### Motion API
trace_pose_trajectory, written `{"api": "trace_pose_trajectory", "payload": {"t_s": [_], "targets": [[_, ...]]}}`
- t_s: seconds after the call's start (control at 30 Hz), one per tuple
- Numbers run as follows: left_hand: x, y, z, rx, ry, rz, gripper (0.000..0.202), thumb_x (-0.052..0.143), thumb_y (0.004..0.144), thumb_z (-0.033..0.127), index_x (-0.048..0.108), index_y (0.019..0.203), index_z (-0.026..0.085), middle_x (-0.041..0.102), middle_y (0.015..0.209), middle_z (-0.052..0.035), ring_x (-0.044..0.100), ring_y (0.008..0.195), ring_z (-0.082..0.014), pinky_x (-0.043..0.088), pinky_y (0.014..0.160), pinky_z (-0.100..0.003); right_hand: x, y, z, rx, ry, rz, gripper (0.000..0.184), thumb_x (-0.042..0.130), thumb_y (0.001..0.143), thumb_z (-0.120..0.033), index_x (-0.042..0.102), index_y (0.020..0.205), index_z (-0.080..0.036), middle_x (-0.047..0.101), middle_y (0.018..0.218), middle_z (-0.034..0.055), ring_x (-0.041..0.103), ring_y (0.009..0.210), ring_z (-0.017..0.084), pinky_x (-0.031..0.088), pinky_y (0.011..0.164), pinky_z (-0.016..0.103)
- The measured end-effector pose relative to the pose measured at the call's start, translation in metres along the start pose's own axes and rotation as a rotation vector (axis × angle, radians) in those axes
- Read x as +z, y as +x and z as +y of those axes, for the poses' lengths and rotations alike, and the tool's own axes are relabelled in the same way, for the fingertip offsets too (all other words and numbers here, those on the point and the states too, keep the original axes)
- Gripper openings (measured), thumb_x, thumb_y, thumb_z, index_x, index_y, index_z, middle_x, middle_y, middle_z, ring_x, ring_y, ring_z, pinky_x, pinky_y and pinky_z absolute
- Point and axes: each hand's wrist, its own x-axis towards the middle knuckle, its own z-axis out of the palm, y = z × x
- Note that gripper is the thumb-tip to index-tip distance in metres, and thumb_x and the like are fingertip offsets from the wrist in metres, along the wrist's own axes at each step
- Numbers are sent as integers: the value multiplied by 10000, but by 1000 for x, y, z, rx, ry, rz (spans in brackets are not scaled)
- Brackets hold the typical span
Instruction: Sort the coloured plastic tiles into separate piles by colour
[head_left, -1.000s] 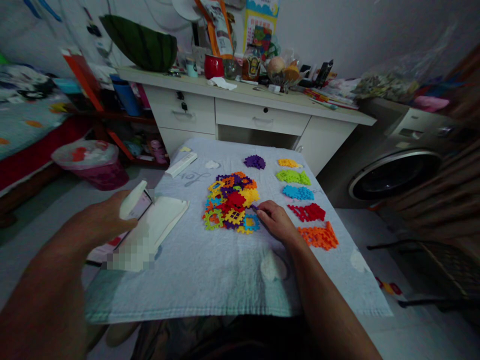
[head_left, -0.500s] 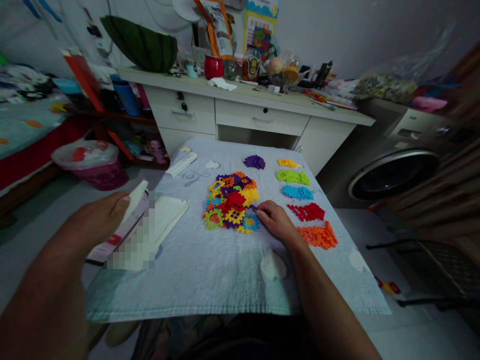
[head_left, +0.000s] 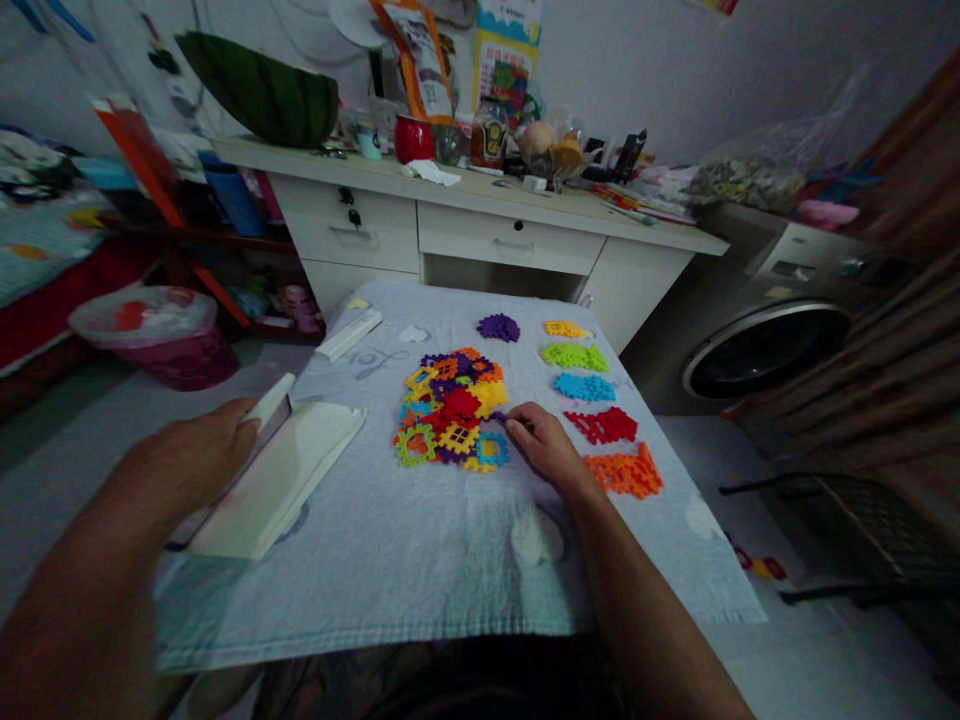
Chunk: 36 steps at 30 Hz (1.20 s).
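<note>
My left hand [head_left: 196,452], at the table's left side, is closed around the near-left edge of a flat white object [head_left: 264,412] whose kind I cannot make out. Beside it lies a folded cream-white sheet [head_left: 315,455]. My right hand [head_left: 538,437] pinches a small purple interlocking plastic piece [head_left: 500,416] at the right edge of a mixed, multicoloured pile [head_left: 457,437]. Same-colour groups lie around it: purple pieces [head_left: 499,327] behind, and yellow pieces [head_left: 565,328], green pieces [head_left: 574,356], blue pieces [head_left: 584,387], red pieces [head_left: 602,425] and orange pieces [head_left: 624,472] down the right side.
A pale blue cloth [head_left: 420,540] covers the table. A long white box [head_left: 350,335] lies at its back left. Behind stands a white desk [head_left: 517,225] with a watermelon piece [head_left: 259,90] and jars. A washing machine [head_left: 765,310] is right; a pink bin [head_left: 157,335] is left.
The whole view has shifted slightly, so the scene sits further left. The left hand's white object is tilted differently, with less of its printed face showing. My right hand still pinches the purple piece.
</note>
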Motion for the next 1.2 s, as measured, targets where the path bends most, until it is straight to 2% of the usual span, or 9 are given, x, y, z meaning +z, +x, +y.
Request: {"api": "trace_pose_trajectory", "payload": {"t_s": [0.1, 0.27, 0.43, 0.57, 0.8, 1.0, 1.2], "targets": [[-3, -4, 12, -6, 54, -133, 595, 268, 909, 419, 481, 1384, 129, 645, 1250, -177, 657, 991, -319, 495, 813, -412, 0, 1, 1, -13, -11, 44, 157, 519, 919, -269, 638, 864, -182, 603, 868, 44, 562, 840, 163, 430, 779, 285], [-10, -13, 31, -27, 120, -169, 583, 267, 913, 394, 465, 1383, 111, 649, 1218, -207, 653, 993, -332, 490, 796, -424, -1, 2, 3, 8, -34, 81, 172, 526, 921, -285, 655, 860, -189, 586, 844, 42, 552, 823, 165, 421, 764, 288], [-3, -21, 47, 4, 150, -127, 518, 325, 886, 411, 543, 1286, 165, 649, 1219, -177, 651, 979, -342, 492, 792, -467, -2, 1, 4, 46, -1, 121, 181, 538, 906, -305, 651, 822, -190, 579, 807, 30, 540, 775, 157, 409, 713, 277], [1, -27, 60, 6, 168, -85, 489, 321, 890, 422, 537, 1262, 188, 637, 1215, -154, 633, 995, -339, 494, 790, -477, -4, 1, 5, 69, 88, 125, 188, 558, 880, -335, 651, 815, -186, 578, 802, 22, 537, 749, 147, 403, 685, 267], [12, -37, 73, 57, 221, 6, 380, 357, 886, 402, 581, 1077, 162, 634, 1075, -146, 591, 1005, -332, 506, 756, -443, -6, 2, 9, 288, 538, 74, 307, 539, 866, -476, 630, 828, -186, 530, 593, -38, 469, 521, 107, 350, 516, 235], [22, -36, 76, 75, 238, 60, 375, 351, 891, 367, 587, 1085, 149, 609, 1064, -149, 582, 993, -329, 511, 732, -426, -5, 4, 8, 331, 688, 74, 321, 603, 804, -501, 620, 789, -180, 568, 582, -32, 501, 494, 99, 384, 497, 226], [26, -39, 72, 118, 229, 101, 427, 325, 907, 365, 585, 1165, 145, 598, 1107, -158, 567, 1016, -338, 502, 780, -438, -4, 4, 7, 342, 757, 47, 291, 637, 777, -477, 606, 793, -189, 597, 596, -26, 512, 485, 96, 399, 489, 223]]}}
